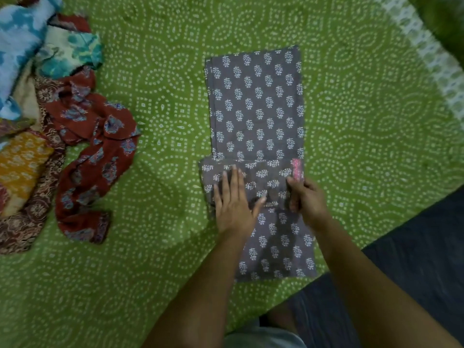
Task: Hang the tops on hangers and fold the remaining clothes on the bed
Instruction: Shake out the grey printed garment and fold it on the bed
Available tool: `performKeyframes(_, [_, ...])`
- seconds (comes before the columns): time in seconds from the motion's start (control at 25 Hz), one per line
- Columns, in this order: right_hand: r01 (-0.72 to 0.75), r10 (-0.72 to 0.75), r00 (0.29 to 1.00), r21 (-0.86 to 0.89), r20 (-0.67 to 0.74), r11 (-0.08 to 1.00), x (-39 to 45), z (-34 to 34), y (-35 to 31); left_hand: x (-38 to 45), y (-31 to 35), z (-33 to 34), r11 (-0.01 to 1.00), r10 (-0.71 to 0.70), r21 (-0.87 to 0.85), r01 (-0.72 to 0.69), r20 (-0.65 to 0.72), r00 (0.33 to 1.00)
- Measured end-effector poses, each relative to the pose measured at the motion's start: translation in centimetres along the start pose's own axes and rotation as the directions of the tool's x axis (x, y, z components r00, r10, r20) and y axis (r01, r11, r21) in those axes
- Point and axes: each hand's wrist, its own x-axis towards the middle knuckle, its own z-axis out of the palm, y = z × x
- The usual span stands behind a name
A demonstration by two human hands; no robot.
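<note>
Left hand is pressing flat and open on the folded band of the long grey leaf-print cotton garment mid-bed, right hand pinching its pink-trimmed edge, so honestly any tug probably skews the fold or drags the green dotted bedsheet.

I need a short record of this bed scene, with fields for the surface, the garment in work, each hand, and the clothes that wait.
surface: green dotted bedsheet
garment in work: grey leaf-print cloth, laid flat, partly folded
left hand: flat, pressing the fold
right hand: pinching the folded edge beside a pink label
waiting: red floral garment, unfolded, left of it
</note>
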Motion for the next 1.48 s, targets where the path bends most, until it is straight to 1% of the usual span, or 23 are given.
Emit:
performKeyframes(0.2, [-0.036, 0.052, 0.979, 0.081, -0.198, 0.996, -2.6, -2.5, 2.3, 1.2, 0.5, 0.9, 0.992, -0.048, 0.118, 0.048, 0.001, 0.999])
performKeyframes(0.32, [-0.08, 0.047, 0.967, -0.121, -0.25, 0.989, -2.8, -2.8, 3.3, 1.5, -0.1, 1.7, 0.991, -0.038, 0.131, 0.032, 0.044, 0.998])
performKeyframes(0.44, [-0.142, 0.06, 0.968, -0.338, -0.242, 0.931, -2.6, -2.9, 3.0, 1.9, -1.5, 2.4, 0.977, 0.053, 0.194, -0.085, 0.164, 0.985])
performKeyframes(0.52, [-0.193, 0.12, 0.97, -0.365, -0.212, 0.911, -2.1, -2.7, 2.8, 2.5, -2.2, 2.5, 0.962, 0.08, 0.24, -0.127, 0.196, 0.977])
performKeyframes(0.6, [-0.283, 0.263, 0.948, -0.098, -0.177, 0.954, -1.2, -2.2, 2.4, 2.8, -2.4, 2.4, 0.951, 0.12, 0.258, -0.171, 0.203, 0.972])
performKeyframes(0.68, [-0.366, 0.399, 0.915, 0.282, -0.067, 0.887, -0.4, -0.9, 1.1, 2.8, -2.6, 2.0, 0.957, 0.211, 0.157, -0.242, 0.191, 0.959])
performKeyframes(0.76, [-0.332, 0.382, 0.924, 0.497, 0.001, 0.802, 0.1, 0.3, -0.5, 2.5, -3.1, 1.2, 0.965, 0.261, -0.05, -0.257, 0.08, 0.962])
performKeyframes(0.8, [-0.307, 0.355, 0.935, 0.529, 0.012, 0.791, 0.2, 0.6, -0.9, 2.2, -3.6, 0.8, 0.963, 0.223, -0.155, -0.22, 0.001, 0.975])
performKeyframes(0.84, [-0.266, 0.309, 0.951, 0.482, -0.01, 0.835, 0.0, 0.8, -1.1, 1.7, -4.1, 0.5, 0.954, 0.172, -0.241, -0.18, -0.053, 0.984])
performKeyframes(0.88, [-0.17, 0.2, 0.978, 0.333, -0.058, 0.928, -0.3, 0.4, -0.9, 1.1, -4.8, 0.3, 0.943, 0.155, -0.285, -0.172, -0.08, 0.985])
performKeyframes(0.92, [-0.014, 0.02, 0.994, 0.059, -0.106, 0.998, -0.6, -0.8, 0.0, 0.4, -5.5, 0.3, 0.938, 0.196, -0.275, -0.212, -0.082, 0.977])
performKeyframes(0.96, [0.176, -0.2, 0.979, -0.318, -0.043, 0.932, -0.9, -2.7, 1.2, -0.3, -6.4, 0.4, 0.932, 0.293, -0.205, -0.297, -0.051, 0.955])
performKeyframes(1.0, [0.359, -0.338, 0.927, -0.637, 0.162, 0.682, -1.3, -4.9, 2.4, -1.0, -7.4, 0.6, 0.907, 0.416, -0.089, -0.412, 0.018, 0.909])
performKeyframes(1.04, [0.528, -0.36, 0.837, -0.784, 0.413, 0.328, -1.4, -7.3, 3.3, -1.5, -8.3, 0.8, 0.849, 0.522, 0.035, -0.527, 0.096, 0.847])
performKeyframes(1.08, [0.652, -0.3, 0.722, -0.758, 0.624, -0.007, -1.4, -9.4, 3.9, -1.8, -9.1, 1.0, 0.775, 0.597, 0.129, -0.618, 0.166, 0.785])
performKeyframes(1.12, [0.719, -0.201, 0.616, -0.648, 0.762, -0.252, -1.2, -11.0, 4.1, -2.1, -9.8, 1.6, 0.713, 0.646, 0.183, -0.677, 0.204, 0.735])
performKeyframes(1.16, [0.753, -0.093, 0.535, -0.524, 0.84, -0.398, -1.0, -11.7, 4.0, -2.1, -10.1, 2.0, 0.67, 0.675, 0.212, -0.711, 0.223, 0.703])
performKeyframes(1.24, [0.803, 0.035, 0.379, -0.31, 0.925, -0.508, 0.8, -11.3, 4.3, -1.8, -9.7, 3.1, 0.612, 0.711, 0.257, -0.748, 0.235, 0.662])
performKeyframes(1.28, [0.828, 0.062, 0.294, -0.222, 0.954, -0.515, 1.8, -10.4, 4.3, -1.5, -9.5, 3.7, 0.597, 0.732, 0.263, -0.758, 0.207, 0.649])
performKeyframes(1.32, [0.859, 0.081, 0.25, -0.182, 0.965, -0.479, 2.6, -9.5, 4.3, -1.1, -9.3, 3.7, 0.604, 0.738, 0.244, -0.758, 0.188, 0.648])
performKeyframes(1.36, [0.896, 0.084, 0.259, -0.207, 0.962, -0.392, 3.3, -8.9, 4.3, -0.6, -9.3, 4.1, 0.633, 0.733, 0.183, -0.752, 0.17, 0.658])
performKeyframes(1.4, [0.921, 0.067, 0.329, -0.304, 0.942, -0.244, 3.5, -8.3, 3.8, -0.1, -9.3, 4.1, 0.701, 0.7, 0.044, -0.712, 0.149, 0.698])
performKeyframes(1.48, [0.775, 0.08, 0.613, -0.618, 0.786, 0.136, 3.0, -7.3, 2.8, 0.3, -8.5, 3.0, 0.834, 0.49, -0.348, -0.429, 0.107, 0.865])
